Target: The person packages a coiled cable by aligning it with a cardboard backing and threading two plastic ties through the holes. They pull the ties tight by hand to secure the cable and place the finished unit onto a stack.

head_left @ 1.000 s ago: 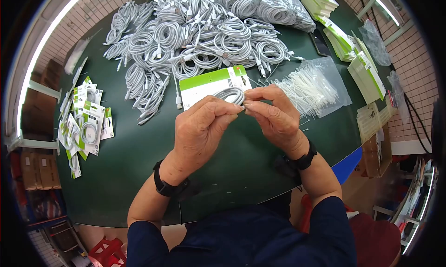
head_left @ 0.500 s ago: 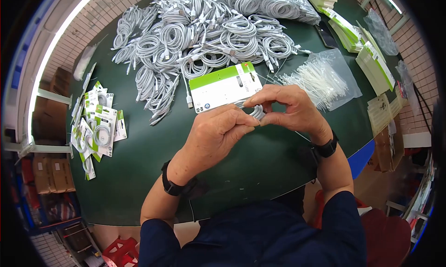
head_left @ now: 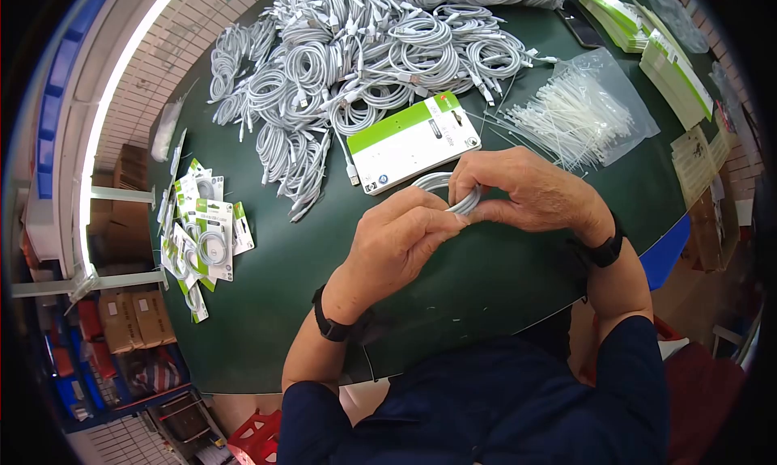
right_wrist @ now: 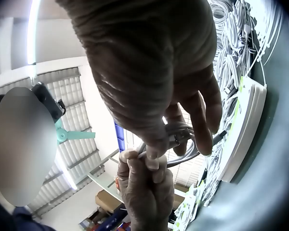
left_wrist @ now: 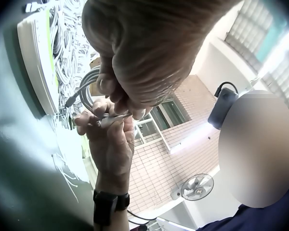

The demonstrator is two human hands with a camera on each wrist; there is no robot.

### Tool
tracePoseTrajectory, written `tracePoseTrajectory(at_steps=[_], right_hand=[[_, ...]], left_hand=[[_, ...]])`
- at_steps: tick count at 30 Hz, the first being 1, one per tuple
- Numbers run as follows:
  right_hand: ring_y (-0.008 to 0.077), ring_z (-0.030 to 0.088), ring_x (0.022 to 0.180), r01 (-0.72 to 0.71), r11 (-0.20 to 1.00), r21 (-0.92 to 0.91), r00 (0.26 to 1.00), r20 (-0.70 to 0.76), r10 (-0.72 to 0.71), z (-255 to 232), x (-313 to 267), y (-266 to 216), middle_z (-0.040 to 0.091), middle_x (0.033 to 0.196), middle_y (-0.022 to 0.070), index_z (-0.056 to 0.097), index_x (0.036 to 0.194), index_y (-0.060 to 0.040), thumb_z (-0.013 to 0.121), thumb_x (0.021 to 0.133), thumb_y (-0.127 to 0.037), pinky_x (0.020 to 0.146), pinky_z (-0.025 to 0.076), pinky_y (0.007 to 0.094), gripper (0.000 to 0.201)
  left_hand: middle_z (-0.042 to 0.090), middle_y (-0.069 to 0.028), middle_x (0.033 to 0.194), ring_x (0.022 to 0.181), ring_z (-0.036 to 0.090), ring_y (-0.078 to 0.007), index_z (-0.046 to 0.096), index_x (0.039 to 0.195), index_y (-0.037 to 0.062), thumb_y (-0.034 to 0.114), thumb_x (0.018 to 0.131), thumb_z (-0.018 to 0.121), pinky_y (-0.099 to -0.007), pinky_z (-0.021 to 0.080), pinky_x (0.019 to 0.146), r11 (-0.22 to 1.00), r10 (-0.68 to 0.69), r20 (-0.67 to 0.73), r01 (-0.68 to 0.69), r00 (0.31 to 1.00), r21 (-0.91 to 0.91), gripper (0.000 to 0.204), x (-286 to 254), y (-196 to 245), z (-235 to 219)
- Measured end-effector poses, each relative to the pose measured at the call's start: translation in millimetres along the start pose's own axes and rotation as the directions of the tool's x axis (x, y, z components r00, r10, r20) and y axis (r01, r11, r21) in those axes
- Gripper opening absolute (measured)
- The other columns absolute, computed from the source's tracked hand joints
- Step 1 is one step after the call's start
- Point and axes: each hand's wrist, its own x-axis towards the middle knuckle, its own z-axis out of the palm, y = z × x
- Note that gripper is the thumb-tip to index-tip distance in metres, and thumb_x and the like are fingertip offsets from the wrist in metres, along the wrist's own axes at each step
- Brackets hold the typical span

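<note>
Both hands meet above the green table (head_left: 267,254), holding one coiled white cable (head_left: 441,182). My left hand (head_left: 401,238) pinches the coil from the near side. My right hand (head_left: 518,186) curls over it from the far side, fingertips pinching the same spot. In the left wrist view the coiled cable (left_wrist: 89,86) loops out above the pinching fingers. The right wrist view has the coiled cable (right_wrist: 183,137) passing under the right fingers. A white and green packaging card (head_left: 413,141) lies flat just beyond the hands.
A big heap of coiled white cables (head_left: 364,52) covers the far table. A clear bag of white ties (head_left: 579,113) lies at the right. Packed cable cards (head_left: 202,230) are strewn at the left. Stacks of blank cards (head_left: 672,68) stand at the far right.
Both hands, still holding the coil, have drawn off the packaging card toward me, so the card now lies uncovered beyond them. The camera view has shifted.
</note>
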Motion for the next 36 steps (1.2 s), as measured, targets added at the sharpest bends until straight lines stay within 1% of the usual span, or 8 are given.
tracePoseTrajectory(at_steps=[6,8,11,20,21,29,34,36], right_hand=[[0.0200,0.068,0.085,-0.190,0.952,0.241,0.980,0.105,0.169,-6,-1,-13,0.070,0.096,0.0073,0.065,0.109,-0.0031,0.084,0.088,-0.012,0.076,0.053,0.0326,0.029],[0.0178,0.067,0.085,-0.171,0.964,0.205,0.984,0.085,0.156,-5,-1,-16,0.071,0.097,0.0074,0.065,0.112,-0.0021,0.081,0.089,-0.008,0.076,0.054,0.0325,0.029],[0.0145,0.065,0.082,-0.112,0.978,0.178,0.993,0.065,0.101,0,1,-8,0.071,0.097,0.0068,0.069,0.112,-0.0020,0.083,0.087,-0.006,0.073,0.053,0.0302,0.029],[0.0112,0.065,0.076,-0.122,0.956,0.268,0.990,0.103,0.098,-5,3,-3,0.071,0.089,0.0043,0.077,0.104,-0.0018,0.084,0.087,-0.006,0.067,0.051,0.0286,0.020],[0.0175,0.067,0.077,-0.060,0.967,0.249,0.997,0.066,0.045,-1,2,2,0.072,0.087,0.0045,0.076,0.100,-0.0042,0.086,0.086,-0.011,0.069,0.051,0.0309,0.019],[0.0251,0.073,0.084,0.019,0.999,0.036,0.996,-0.093,-0.015,3,3,-7,0.073,0.094,0.0091,0.076,0.102,-0.0045,0.085,0.083,-0.003,0.075,0.057,0.0357,0.021],[0.0240,0.073,0.083,0.068,0.986,-0.153,0.966,-0.237,-0.103,5,4,-3,0.072,0.094,0.0089,0.077,0.104,-0.0056,0.086,0.081,0.002,0.070,0.057,0.0336,0.027],[0.0273,0.073,0.082,0.081,0.981,-0.178,0.946,-0.296,-0.132,3,5,1,0.072,0.095,0.0100,0.076,0.103,-0.0042,0.085,0.082,0.000,0.070,0.058,0.0352,0.024]], left_hand=[[0.068,-0.0043,0.092,0.079,0.067,-0.0220,0.074,0.107,0.0090,-0.001,0.081,0.078,-0.0340,0.055,0.061,0.976,0.144,0.084,-0.156,0.986,0.152,0.028,1,-4,-6],[0.066,-0.0016,0.093,0.078,0.065,-0.0203,0.074,0.107,0.0107,0.000,0.078,0.077,-0.0332,0.054,0.057,0.958,0.170,0.150,-0.199,0.974,0.207,0.031,-1,-6,-10],[0.068,-0.0077,0.094,0.077,0.066,-0.0263,0.076,0.107,0.0075,-0.007,0.070,0.077,-0.0365,0.054,0.058,0.962,0.153,0.167,-0.186,0.974,0.201,0.040,-3,-5,-14],[0.064,-0.0030,0.093,0.076,0.063,-0.0202,0.074,0.102,0.0081,0.003,0.076,0.079,-0.0334,0.054,0.058,0.908,0.280,0.187,-0.323,0.942,0.267,0.027,-3,-9,-15],[0.063,-0.0015,0.093,0.076,0.062,-0.0184,0.073,0.101,0.0087,0.004,0.078,0.079,-0.0325,0.053,0.057,0.906,0.287,0.181,-0.328,0.941,0.266,0.024,-3,-9,-14],[0.067,-0.0017,0.093,0.088,0.071,-0.0210,0.073,0.098,0.0100,0.003,0.080,0.079,-0.0335,0.059,0.067,0.918,0.252,0.119,-0.276,0.960,0.284,0.020,3,-19,-12],[0.069,-0.0172,0.128,0.120,0.069,-0.0365,0.075,0.099,0.0051,-0.004,0.075,0.086,-0.0401,0.061,0.085,0.951,0.191,-0.037,-0.175,0.981,0.256,0.028,5,-21,-15],[0.067,-0.0189,0.132,0.119,0.068,-0.0347,0.076,0.103,0.0044,-0.005,0.080,0.083,-0.0432,0.060,0.091,0.987,0.022,-0.213,0.012,0.977,0.159,0.026,0,-26,-13]])
